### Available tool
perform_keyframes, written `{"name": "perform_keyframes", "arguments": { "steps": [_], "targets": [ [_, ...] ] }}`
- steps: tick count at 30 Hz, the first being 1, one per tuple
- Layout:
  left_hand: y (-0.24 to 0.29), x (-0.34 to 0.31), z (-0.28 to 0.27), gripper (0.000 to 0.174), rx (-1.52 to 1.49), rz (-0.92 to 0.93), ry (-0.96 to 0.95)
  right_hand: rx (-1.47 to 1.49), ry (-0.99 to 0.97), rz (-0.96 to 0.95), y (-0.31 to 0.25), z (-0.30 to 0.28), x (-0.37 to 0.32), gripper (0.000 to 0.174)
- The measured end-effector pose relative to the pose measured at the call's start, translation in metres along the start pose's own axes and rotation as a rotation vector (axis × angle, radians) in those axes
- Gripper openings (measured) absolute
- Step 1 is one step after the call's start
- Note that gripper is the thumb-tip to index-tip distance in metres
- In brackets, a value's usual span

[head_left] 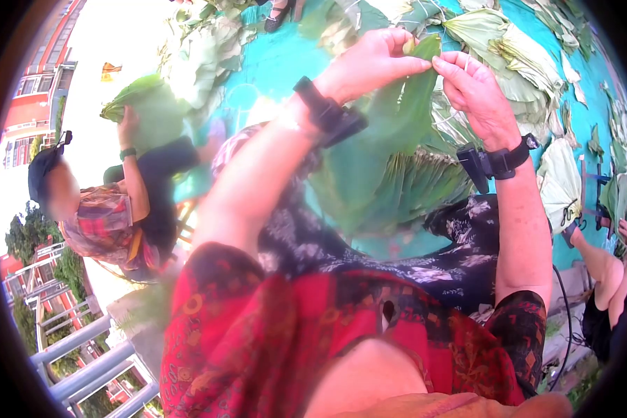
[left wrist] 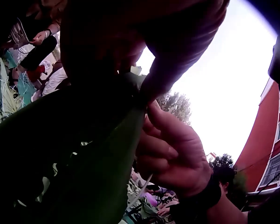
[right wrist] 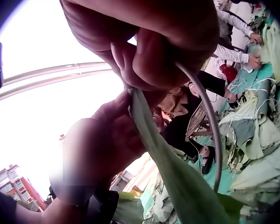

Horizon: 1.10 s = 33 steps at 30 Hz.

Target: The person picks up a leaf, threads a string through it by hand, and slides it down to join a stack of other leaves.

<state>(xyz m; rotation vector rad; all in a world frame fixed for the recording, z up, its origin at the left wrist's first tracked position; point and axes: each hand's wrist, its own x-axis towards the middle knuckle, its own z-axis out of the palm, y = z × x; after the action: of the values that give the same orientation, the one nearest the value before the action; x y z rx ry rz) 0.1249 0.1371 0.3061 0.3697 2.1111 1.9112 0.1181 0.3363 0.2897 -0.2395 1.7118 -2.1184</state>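
Note:
A large green lotus leaf (head_left: pixel 390 139) hangs from both hands, its gathered top edge raised in front of the body. My left hand (head_left: pixel 373 64) pinches that edge between thumb and fingers. Close beside it, my right hand (head_left: pixel 477 94) pinches the same edge, thumb tips nearly meeting. In the right wrist view the leaf (right wrist: pixel 170 168) runs down from the fingertips in a narrow fold. A thin pale curved strand (right wrist: pixel 209 109) comes out of the curled right fingers (right wrist: pixel 154 60). From the left wrist the leaf (left wrist: pixel 102 172) looks dark, with several small holes.
Heaps of leaves (head_left: pixel 515 63) lie on a turquoise ground sheet (head_left: pixel 258 76). A seated person (head_left: pixel 104 216) at left holds another leaf (head_left: pixel 150 115). Another person's bent leg (head_left: pixel 602 268) shows at right. Metal rails (head_left: pixel 94 362) stand at lower left.

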Motion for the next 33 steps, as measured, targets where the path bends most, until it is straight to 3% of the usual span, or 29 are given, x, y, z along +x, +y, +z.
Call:
{"name": "perform_keyframes", "arguments": {
  "steps": [4, 7, 10, 11, 21, 29, 33],
  "targets": [
    [-0.006, 0.002, -0.003, 0.015, -0.01, -0.054, 0.06, -0.069, 0.178, -0.088, 0.001, 0.007, 0.003, 0.021],
    [-0.006, 0.001, -0.001, 0.015, -0.044, -0.058, 0.035, -0.465, 0.062, -0.174, 0.013, -0.006, 0.006, 0.025],
    [-0.006, -0.001, 0.0, 0.015, -0.07, -0.067, -0.019, -0.768, 0.028, -0.403, 0.023, -0.004, 0.004, 0.025],
    [-0.005, -0.002, 0.0, 0.015, -0.069, -0.073, -0.041, -0.821, -0.021, -0.365, 0.025, -0.005, 0.005, 0.025],
    [-0.011, -0.002, 0.001, 0.013, -0.018, -0.131, -0.147, -0.675, -0.136, -0.317, 0.025, -0.002, 0.002, 0.028],
    [-0.012, -0.002, -0.004, 0.013, -0.198, -0.136, -0.206, -0.542, -0.199, -0.3, 0.02, 0.004, 0.001, 0.026],
    [-0.01, -0.003, -0.005, 0.015, -0.2, -0.179, -0.22, -0.641, -0.236, -0.29, 0.018, 0.003, 0.0, 0.023]
  ]
}}
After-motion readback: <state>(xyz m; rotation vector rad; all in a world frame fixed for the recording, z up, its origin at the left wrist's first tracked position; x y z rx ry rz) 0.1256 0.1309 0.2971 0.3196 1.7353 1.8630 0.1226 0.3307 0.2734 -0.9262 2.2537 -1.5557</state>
